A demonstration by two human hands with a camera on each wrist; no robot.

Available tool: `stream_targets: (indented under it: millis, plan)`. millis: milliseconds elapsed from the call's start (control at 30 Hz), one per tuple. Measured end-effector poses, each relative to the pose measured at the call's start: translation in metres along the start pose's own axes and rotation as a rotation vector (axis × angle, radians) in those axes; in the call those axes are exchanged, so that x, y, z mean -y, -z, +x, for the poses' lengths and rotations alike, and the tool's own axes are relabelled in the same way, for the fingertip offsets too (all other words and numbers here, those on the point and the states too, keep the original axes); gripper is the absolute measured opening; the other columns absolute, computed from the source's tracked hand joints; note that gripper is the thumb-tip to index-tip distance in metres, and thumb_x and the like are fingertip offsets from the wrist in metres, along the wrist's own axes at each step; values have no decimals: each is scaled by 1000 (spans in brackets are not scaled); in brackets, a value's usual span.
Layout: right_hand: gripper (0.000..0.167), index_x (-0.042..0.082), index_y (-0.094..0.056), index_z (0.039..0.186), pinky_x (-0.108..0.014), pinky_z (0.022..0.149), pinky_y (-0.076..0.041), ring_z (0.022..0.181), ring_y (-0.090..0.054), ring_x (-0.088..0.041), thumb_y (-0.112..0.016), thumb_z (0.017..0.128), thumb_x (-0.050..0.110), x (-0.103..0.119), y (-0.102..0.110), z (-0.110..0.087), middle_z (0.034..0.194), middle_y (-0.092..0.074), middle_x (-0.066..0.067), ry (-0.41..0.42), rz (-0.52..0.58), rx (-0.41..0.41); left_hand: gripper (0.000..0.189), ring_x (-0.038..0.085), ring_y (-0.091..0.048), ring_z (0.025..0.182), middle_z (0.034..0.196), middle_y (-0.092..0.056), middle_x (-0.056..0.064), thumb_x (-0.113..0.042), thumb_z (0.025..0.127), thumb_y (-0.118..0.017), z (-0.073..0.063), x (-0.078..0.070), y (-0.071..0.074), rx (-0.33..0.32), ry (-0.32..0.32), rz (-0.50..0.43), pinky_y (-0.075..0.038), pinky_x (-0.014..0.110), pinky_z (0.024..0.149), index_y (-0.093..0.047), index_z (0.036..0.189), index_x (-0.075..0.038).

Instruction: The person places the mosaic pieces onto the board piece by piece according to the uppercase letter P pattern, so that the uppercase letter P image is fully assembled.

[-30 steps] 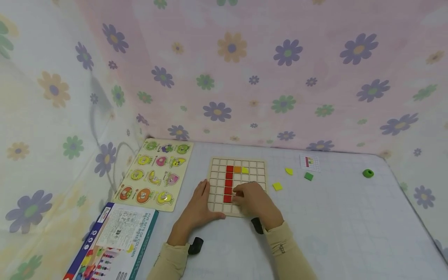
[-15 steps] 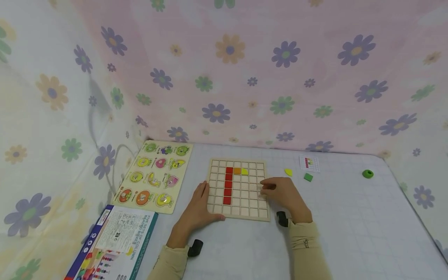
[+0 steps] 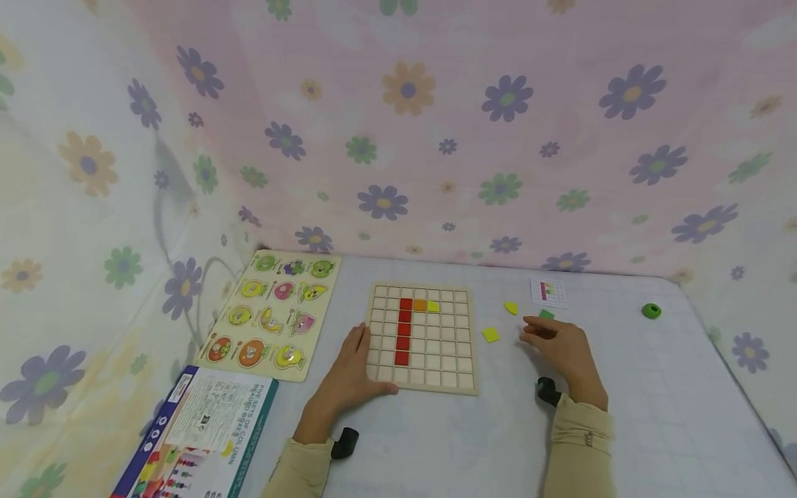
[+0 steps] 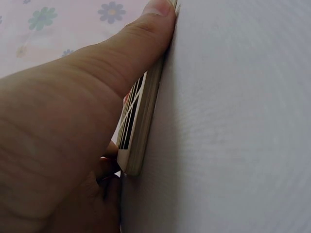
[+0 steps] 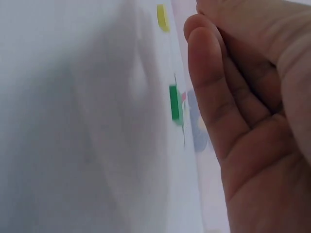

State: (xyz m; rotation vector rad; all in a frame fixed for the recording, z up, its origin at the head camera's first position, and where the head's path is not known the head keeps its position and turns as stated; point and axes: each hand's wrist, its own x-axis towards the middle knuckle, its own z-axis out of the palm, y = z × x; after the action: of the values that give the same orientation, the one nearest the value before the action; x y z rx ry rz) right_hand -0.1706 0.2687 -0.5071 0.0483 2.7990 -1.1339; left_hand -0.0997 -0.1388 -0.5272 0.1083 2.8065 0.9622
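A wooden grid board (image 3: 442,346) lies on the table in the head view. In its cells are a column of red square tiles (image 3: 403,330), an orange tile (image 3: 420,305) and a yellow tile (image 3: 433,306). My left hand (image 3: 349,373) rests at the board's near left corner, straight fingers along the left side, thumb along the near edge. To the right of the board, my right hand (image 3: 563,349) hovers with loosely bent fingers, nothing seen in them. Its fingertips are close to a green square tile (image 3: 546,314), partly hidden. A loose yellow square (image 3: 490,335) and a yellow rounded piece (image 3: 511,308) lie nearby.
A small pattern card (image 3: 548,292) lies behind the green tile. Farther right sits a green bead with a hole (image 3: 651,310). On the left are a fruit puzzle board (image 3: 270,318) and a flat toy box (image 3: 205,429). Flowered cloth walls stand behind and beside the table.
My right hand has moved right from over the grid board, past its right edge, to beside the green tile. The left hand has stayed at the board's corner.
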Motion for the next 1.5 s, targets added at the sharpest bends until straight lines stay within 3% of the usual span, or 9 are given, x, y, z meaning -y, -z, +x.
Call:
stream_targets:
  millis: [133, 433, 600, 800, 967, 1300, 1500]
  plan:
    - [54, 15, -65, 139, -48, 103, -48, 122, -62, -32, -73, 94, 43, -4, 3, -3, 121, -75, -10, -39, 38, -16, 131, 33, -13, 159, 172, -12, 13, -59, 69, -89, 1, 0, 1, -1, -16, 3, -29, 51, 125, -15, 164, -5]
    - [52, 16, -65, 139, -23, 90, -47, 104, -64, -15, -74, 94, 39, -17, 4, -3, 117, -73, -7, -37, -8, -161, 133, 33, -12, 160, 172, -11, 13, -57, 69, -90, 1, 0, 2, 4, -12, -12, -28, 52, 125, -14, 164, -5]
    - [56, 14, -59, 145, -25, 88, -46, 110, -61, -21, -73, 95, 37, -29, 1, -4, 124, -69, -10, -75, 7, -175, 134, 33, -11, 160, 172, -11, 12, -58, 68, -90, -2, 3, 0, 8, 0, -6, -28, 52, 125, -14, 164, -5]
    - [49, 11, -60, 143, -21, 83, -44, 105, -58, -18, -68, 99, 31, -41, 0, 1, 125, -69, -10, -102, -5, -231, 133, 31, -11, 160, 173, -11, 12, -60, 69, -88, 1, 3, 0, -6, -9, 9, -28, 51, 126, -14, 164, -7]
    - [52, 8, -58, 144, -28, 84, -43, 105, -59, -21, -67, 99, 33, -42, 3, 6, 124, -69, -13, -133, -14, -216, 133, 32, -10, 160, 173, -10, 13, -61, 69, -88, 0, 3, 1, 14, -3, 8, -28, 51, 125, -13, 164, -6]
    - [58, 7, -59, 144, -35, 87, -45, 102, -58, -23, -65, 99, 44, -42, 16, 24, 117, -70, -13, -74, -76, -150, 133, 32, -11, 160, 172, -11, 12, -59, 69, -89, 1, 2, 3, -2, -1, 2, -28, 52, 125, -14, 164, -6]
    - [54, 4, -61, 140, -35, 85, -46, 100, -58, -24, -65, 100, 39, -43, 20, 25, 115, -70, -14, -42, -117, -120, 132, 34, -12, 159, 172, -13, 14, -58, 69, -90, -1, 1, 1, 4, -15, -4, -29, 52, 125, -16, 164, -4]
